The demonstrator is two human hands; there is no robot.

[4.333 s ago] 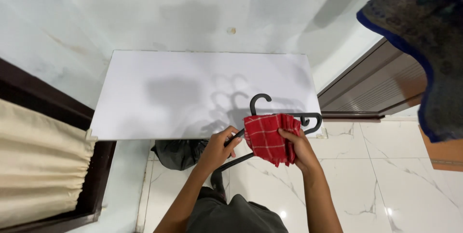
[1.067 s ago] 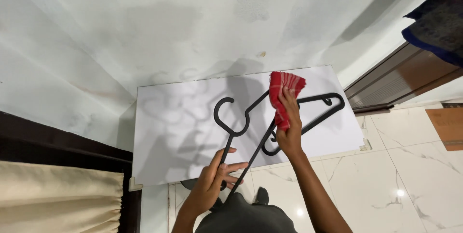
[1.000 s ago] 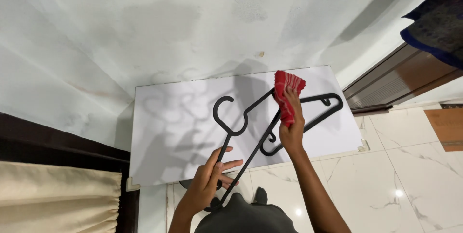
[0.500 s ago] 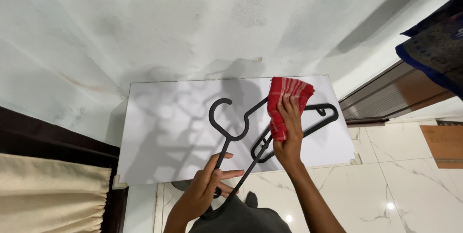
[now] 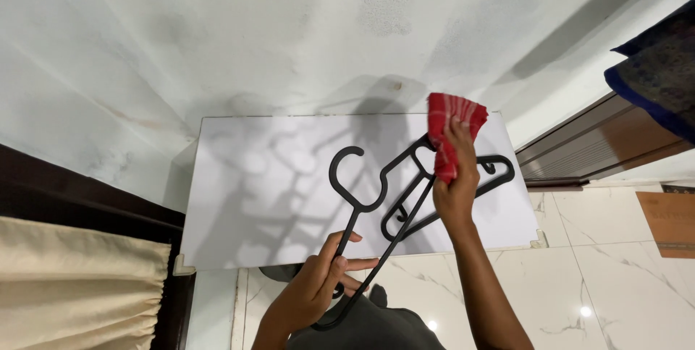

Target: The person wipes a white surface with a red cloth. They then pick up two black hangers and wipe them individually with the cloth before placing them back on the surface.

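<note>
A black plastic clothes hanger hangs in the air above a white table, its hook pointing up and left. My left hand grips the hanger's lower end near the table's front edge. My right hand holds a folded red checked cloth pressed against the hanger's upper arm, over the table's right part. The cloth covers that stretch of the hanger.
White walls rise behind the table. A cream curtain on a dark frame hangs at the lower left. A dark blue patterned fabric hangs at the upper right above a brown door frame. Marble floor tiles lie to the right.
The hanger was lifted off the table and tilted up. My right hand has slid the red cloth up along the hanger's arm, toward the far right.
</note>
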